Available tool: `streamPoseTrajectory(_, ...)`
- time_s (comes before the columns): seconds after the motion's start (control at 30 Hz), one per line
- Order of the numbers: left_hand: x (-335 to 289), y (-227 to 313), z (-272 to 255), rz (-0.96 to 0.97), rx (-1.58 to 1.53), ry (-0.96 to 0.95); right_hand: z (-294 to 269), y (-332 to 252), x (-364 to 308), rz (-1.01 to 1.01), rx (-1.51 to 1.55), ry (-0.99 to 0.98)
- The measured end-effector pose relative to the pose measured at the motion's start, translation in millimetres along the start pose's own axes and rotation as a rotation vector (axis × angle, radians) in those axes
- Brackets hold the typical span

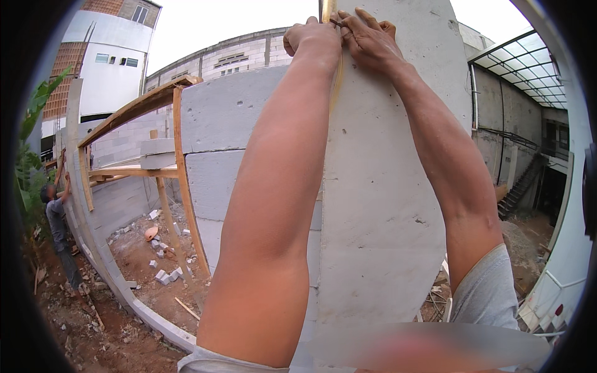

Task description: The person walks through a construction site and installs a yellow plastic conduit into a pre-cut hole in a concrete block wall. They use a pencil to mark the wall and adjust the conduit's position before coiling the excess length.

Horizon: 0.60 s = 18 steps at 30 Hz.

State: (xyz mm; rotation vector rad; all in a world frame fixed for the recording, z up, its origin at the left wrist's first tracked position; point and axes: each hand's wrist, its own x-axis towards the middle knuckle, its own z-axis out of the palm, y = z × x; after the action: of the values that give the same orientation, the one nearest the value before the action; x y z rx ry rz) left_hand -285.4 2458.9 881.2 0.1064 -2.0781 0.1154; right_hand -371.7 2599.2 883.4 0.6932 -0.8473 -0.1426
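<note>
Both arms reach up to the edge of a grey concrete column (385, 168). A yellow strip that looks like a tape measure blade (336, 84) runs vertically along that edge. My left hand (312, 38) is closed at the strip near the top of the view; its fingertips are partly hidden. Close beside it, my right hand (371, 42) leans on the column face, fingers bent. Between its thumb and fingers is a slim dark stick (336, 23), too small to identify.
Light grey block wall (217, 112) adjoins the column on the left, with a wooden frame (186, 186) beside it. Rubble (169, 275) lies on the dirt behind. Another person (57, 217) stands far left by a post. Stairs (519, 186) rise at right.
</note>
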Motion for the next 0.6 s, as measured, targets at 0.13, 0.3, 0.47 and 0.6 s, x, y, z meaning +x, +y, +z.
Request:
streamPoseTrajectory(0.13, -3, 7, 0, -0.060, -0.025, 0.072, -40, -16, 6, 0.672, 0.422, -0.174)
streamPoseTrajectory(0.3, 17, -10, 17, 0.046, 0.059, 0.232, -128, -3, -69, 0.498, 0.264, -0.063)
streamPoseTrajectory(0.47, 57, -44, 25, 0.084, 0.081, 0.045, -204, -3, -160, 0.878, 0.143, -0.232)
streamPoseTrajectory(0.6, 62, -65, 7, -0.144, -0.210, 0.010, -190, -30, -152, 0.779, -0.005, -0.178)
